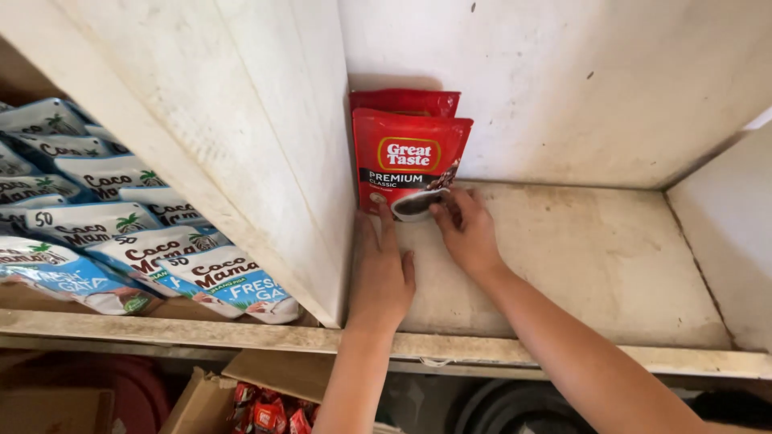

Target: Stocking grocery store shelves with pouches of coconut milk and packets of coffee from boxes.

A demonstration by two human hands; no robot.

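— So, where are the hands sitting against the front red pouch [408, 161]?

— Both are working at its bottom edge. The left hand [381, 269] is lying flat on the shelf [595, 257] just below the pouch, fingers held together and reaching up to its lower left corner. The right hand [464, 229] is resting beside it, fingers curled, fingertips touching the pouch's lower right edge near the printed cup; whether it is really pinching, I cannot tell.

— And the pouch itself?

— It is standing upright against the white divider [265, 161], at the back left of the shelf, with a second red pouch [404, 100] standing right behind it and showing only its top.

— Anything else around the pouch?

— Left of it, past the divider, blue and white packets [121, 241] are lying stacked in rows. Below it, under the shelf, small red sachets [265, 414] are sitting in a cardboard box [197, 402].
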